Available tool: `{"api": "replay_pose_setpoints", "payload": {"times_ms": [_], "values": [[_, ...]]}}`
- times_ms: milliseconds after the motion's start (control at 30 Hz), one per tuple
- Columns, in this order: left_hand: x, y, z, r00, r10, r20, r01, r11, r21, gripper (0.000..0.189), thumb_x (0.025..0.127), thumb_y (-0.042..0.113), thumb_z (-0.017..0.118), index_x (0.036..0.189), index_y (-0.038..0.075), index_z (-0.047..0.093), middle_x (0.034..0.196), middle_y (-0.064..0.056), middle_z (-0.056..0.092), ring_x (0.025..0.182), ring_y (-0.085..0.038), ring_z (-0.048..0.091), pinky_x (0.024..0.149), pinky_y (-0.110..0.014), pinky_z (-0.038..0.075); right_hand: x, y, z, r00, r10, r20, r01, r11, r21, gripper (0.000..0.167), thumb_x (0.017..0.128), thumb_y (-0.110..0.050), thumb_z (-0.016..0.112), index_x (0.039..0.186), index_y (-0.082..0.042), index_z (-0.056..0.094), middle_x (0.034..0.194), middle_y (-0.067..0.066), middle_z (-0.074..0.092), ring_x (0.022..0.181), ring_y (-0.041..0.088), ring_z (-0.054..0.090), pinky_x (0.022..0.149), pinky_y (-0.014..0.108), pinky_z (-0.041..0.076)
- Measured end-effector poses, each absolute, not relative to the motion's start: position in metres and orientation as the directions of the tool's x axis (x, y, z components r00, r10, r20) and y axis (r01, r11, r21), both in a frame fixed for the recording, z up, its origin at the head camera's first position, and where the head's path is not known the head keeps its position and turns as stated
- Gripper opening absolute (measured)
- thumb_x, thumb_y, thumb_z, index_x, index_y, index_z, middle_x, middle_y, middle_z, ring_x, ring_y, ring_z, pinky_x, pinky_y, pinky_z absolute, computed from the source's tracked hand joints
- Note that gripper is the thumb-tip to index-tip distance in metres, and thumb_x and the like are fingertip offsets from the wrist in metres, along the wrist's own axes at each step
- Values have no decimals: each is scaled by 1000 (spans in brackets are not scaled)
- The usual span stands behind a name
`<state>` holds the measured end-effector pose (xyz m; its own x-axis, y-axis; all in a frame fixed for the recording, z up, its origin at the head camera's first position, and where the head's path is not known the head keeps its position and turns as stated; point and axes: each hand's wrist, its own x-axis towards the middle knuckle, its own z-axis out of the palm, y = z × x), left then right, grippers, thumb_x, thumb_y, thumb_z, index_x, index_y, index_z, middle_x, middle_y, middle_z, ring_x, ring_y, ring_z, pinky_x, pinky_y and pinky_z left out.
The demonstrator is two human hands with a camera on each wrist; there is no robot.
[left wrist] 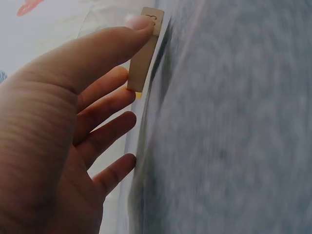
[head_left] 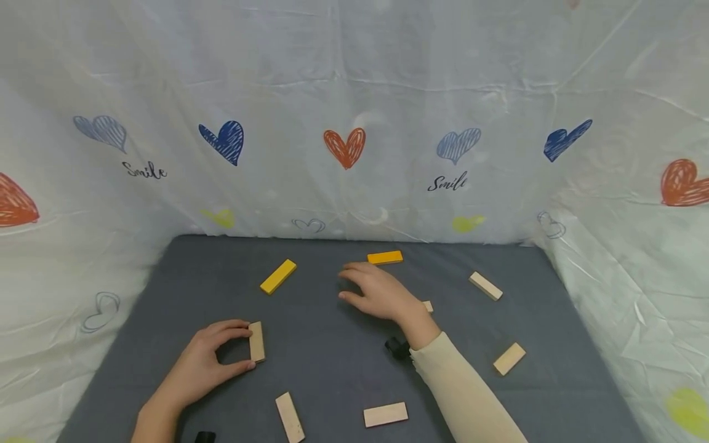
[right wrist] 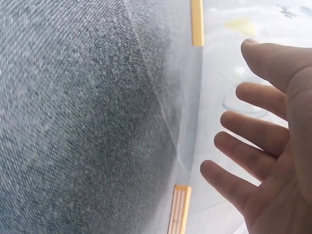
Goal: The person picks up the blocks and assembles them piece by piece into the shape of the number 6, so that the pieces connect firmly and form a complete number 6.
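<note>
My left hand (head_left: 202, 360) pinches a plain wooden block (head_left: 257, 342) by its two short ends, thumb at the near end and forefinger at the far end. In the left wrist view dark marks show on that block's (left wrist: 141, 68) end, beside the thumb tip. My right hand (head_left: 382, 294) is over the middle of the table, palm down, fingers loosely bent and holding nothing. Just beyond its knuckles lies an orange block (head_left: 384, 257). A plain block (head_left: 428, 306) is partly hidden behind the right wrist. To the left at the back lies a yellow block (head_left: 279, 277).
More plain wooden blocks lie scattered on the dark grey cloth (head_left: 327, 369): one (head_left: 290, 417) and another (head_left: 385, 415) near the front, two at the right (head_left: 485, 286). A white curtain (head_left: 388, 80) with hearts hangs around the back and sides.
</note>
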<state>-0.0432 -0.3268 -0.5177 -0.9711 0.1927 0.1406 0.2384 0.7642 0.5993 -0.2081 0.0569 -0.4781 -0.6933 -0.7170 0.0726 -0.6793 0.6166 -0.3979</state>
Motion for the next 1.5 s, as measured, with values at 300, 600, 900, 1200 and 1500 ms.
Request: {"api": "replay_pose_setpoints", "payload": {"times_ms": [300,600,900,1200,1500], "values": [[-59,-310,-518,-958,259,128,278,709,649,55,83,49,96,132,32,76,145,4,66,134,-33,61,106,-68,48,-210,56,-480,-692,-719,62,-680,622,-388,54,110,-44,69,153,-13,65,161,10,55,150,28,52,122,46,45],[-71,-289,-515,-947,294,130,300,663,686,54,83,48,97,132,35,76,145,8,66,137,-30,61,108,-65,50,-214,53,-483,-693,-719,54,-674,619,-404,55,110,-44,67,155,-14,62,162,8,55,151,27,51,122,46,44],[-81,-270,-514,-943,313,109,293,631,718,55,81,46,98,130,36,76,146,12,64,137,-24,62,109,-60,52,-219,42,-484,-686,-726,52,-668,599,-442,58,110,-43,69,158,-12,59,160,7,57,148,25,53,121,44,46],[-82,-260,-517,-932,352,80,298,626,721,55,82,46,98,131,35,76,146,14,64,137,-24,61,111,-61,50,-225,30,-489,-700,-714,21,-630,604,-488,59,110,-42,69,160,-14,56,161,4,56,150,24,51,123,44,43],[-81,-258,-520,-927,364,85,316,639,701,56,81,44,99,131,32,78,146,13,65,136,-25,62,111,-63,48,-228,14,-492,-679,-734,10,-639,584,-501,63,110,-46,68,163,-15,53,164,3,54,152,24,50,123,45,43]]}}
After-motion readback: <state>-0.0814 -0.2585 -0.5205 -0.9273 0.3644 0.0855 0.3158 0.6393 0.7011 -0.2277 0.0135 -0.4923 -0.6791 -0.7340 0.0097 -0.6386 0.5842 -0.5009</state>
